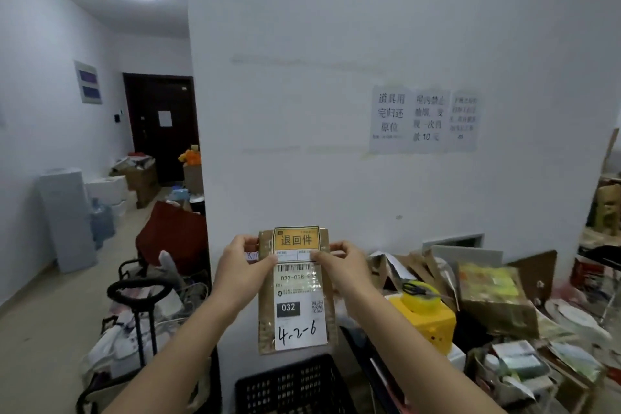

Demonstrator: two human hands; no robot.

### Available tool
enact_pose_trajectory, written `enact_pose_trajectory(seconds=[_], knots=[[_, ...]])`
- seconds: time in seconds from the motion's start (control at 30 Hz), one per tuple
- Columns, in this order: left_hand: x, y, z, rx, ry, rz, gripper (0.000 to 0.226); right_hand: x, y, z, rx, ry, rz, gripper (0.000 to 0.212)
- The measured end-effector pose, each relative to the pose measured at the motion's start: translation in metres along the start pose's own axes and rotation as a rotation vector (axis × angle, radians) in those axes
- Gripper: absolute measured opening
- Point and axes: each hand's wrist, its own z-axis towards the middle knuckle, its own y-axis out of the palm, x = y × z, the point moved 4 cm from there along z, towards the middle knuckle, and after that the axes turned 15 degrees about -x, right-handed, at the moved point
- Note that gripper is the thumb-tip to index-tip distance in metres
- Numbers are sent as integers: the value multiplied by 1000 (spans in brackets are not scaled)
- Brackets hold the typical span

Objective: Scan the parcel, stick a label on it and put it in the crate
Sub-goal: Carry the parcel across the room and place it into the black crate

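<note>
I hold a flat brown parcel (265,306) upright in front of me, its white shipping slip facing me. My left hand (243,260) grips its upper left edge. My right hand (339,260) presses on an orange-and-white label (295,240) lying across the parcel's top. The black slatted crate (292,386) stands directly below the parcel, near the bottom of the view.
A white wall is close ahead. To the right, a cluttered table holds a yellow box with scissors (421,311), cardboard and packets. To the left stand a trolley (141,312), bags and a red chair (173,232), with a corridor beyond.
</note>
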Motion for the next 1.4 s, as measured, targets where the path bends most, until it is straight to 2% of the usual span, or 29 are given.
enact_pose_trajectory(seconds=[0.3, 0.57, 0.73, 1.03, 1.2, 1.27, 1.4], knots=[[-80, -6, 124, 74, -101, -1, 31, 53, 9, 143, -37, 80, 48, 20], [-155, -35, 238, 41, -158, -27, 29, 102, 35, 275, 9, 157, 13, 25], [-198, -48, 303, 6, -192, -44, 36, 126, 49, 343, 37, 213, -9, 23], [-299, -13, 362, -16, -330, -139, 35, 215, 47, 404, 80, 409, 11, 31], [-379, 13, 361, 74, -488, -171, 30, 288, 54, 416, 34, 483, 28, 13], [-416, 28, 353, 99, -572, -200, 27, 323, 58, 413, -26, 518, 24, 24], [-486, 54, 331, 168, -672, -196, 39, 402, 75, 398, -306, 587, 26, 69]])
